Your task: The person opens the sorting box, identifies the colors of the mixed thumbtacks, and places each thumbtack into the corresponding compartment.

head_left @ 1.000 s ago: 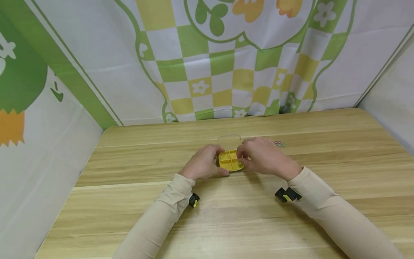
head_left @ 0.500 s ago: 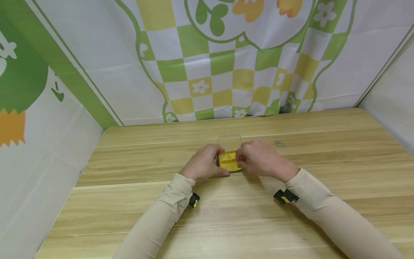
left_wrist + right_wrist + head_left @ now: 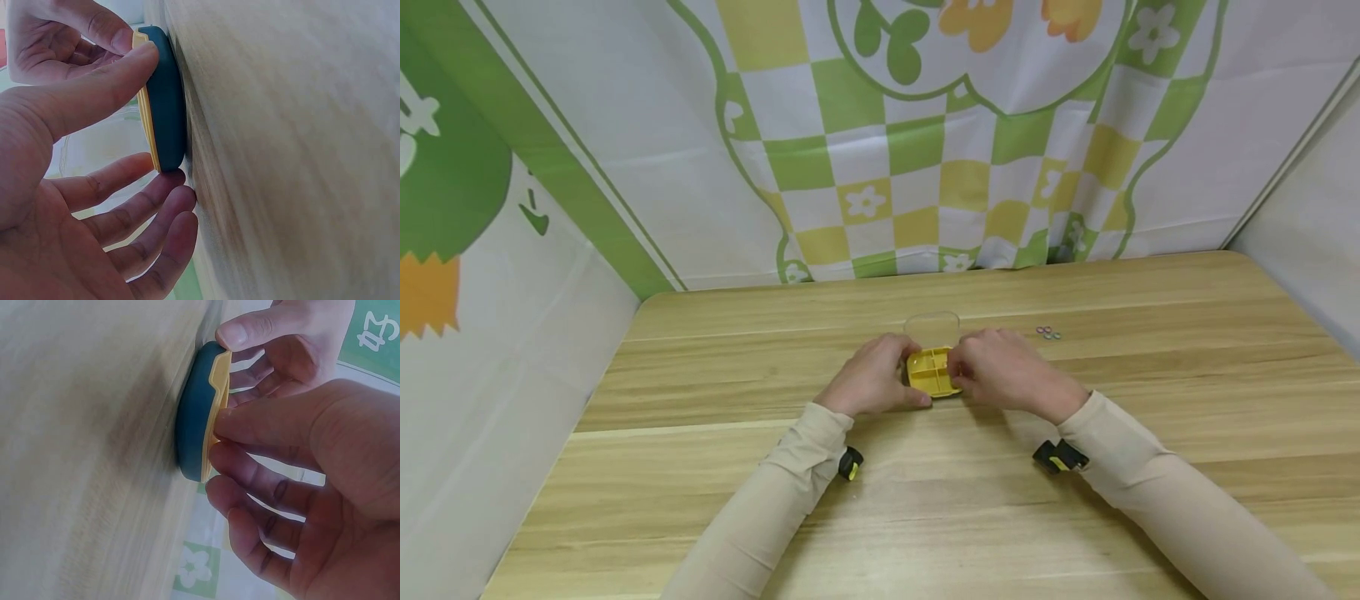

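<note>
A small pill box [image 3: 924, 382] lies on the wooden table, its yellow compartments facing up and its clear lid [image 3: 932, 315] raised at the back. The wrist views show its dark teal base [image 3: 167, 103]. My left hand [image 3: 874, 377] grips the box from the left, thumb on the near edge and fingers at the far side. My right hand [image 3: 1007, 371] has thumb and forefinger down in the right-hand compartments. In the right wrist view these fingertips [image 3: 226, 425] reach over the yellow rim; whatever lies between them is hidden.
Several tiny pink and green round pieces [image 3: 1048, 332] lie on the table [image 3: 737, 350] behind and right of the box. A patterned cloth [image 3: 917, 167] hangs along the table's back edge. Each wrist bears a black camera [image 3: 1060, 456].
My right hand has shifted slightly toward me, its fingertips going deeper over the right compartments. A small greenish piece visible by those fingertips earlier is now hidden. The left hand and box stay put.
</note>
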Tool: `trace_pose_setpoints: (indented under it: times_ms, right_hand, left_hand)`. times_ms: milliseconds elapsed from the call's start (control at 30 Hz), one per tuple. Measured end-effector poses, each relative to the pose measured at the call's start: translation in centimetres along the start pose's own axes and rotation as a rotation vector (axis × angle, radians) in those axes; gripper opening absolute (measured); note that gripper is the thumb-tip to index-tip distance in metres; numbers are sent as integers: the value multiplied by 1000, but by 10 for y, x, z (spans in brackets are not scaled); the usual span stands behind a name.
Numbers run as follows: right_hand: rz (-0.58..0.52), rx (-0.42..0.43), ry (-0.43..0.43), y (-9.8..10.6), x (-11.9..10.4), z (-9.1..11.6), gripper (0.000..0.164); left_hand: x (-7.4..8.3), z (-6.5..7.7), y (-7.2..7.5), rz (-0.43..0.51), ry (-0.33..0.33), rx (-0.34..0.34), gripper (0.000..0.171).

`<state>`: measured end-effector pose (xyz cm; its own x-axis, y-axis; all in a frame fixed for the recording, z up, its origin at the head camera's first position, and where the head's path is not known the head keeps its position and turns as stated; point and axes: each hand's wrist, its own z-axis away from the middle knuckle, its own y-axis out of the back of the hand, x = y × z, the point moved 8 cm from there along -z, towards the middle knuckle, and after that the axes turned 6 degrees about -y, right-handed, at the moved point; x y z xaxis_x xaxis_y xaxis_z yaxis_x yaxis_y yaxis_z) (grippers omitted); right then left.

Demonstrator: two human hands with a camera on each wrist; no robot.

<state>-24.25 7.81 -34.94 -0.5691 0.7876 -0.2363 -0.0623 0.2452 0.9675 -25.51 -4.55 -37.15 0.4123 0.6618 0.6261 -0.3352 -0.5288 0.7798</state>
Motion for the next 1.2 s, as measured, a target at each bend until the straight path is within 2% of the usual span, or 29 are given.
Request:
trace_pose_setpoints:
  times_ms: [1200]
  right_hand:
    - [-4,-6,-35,0,1,0,17]
  left_hand:
    - [-1,1,0,7,14,0,59]
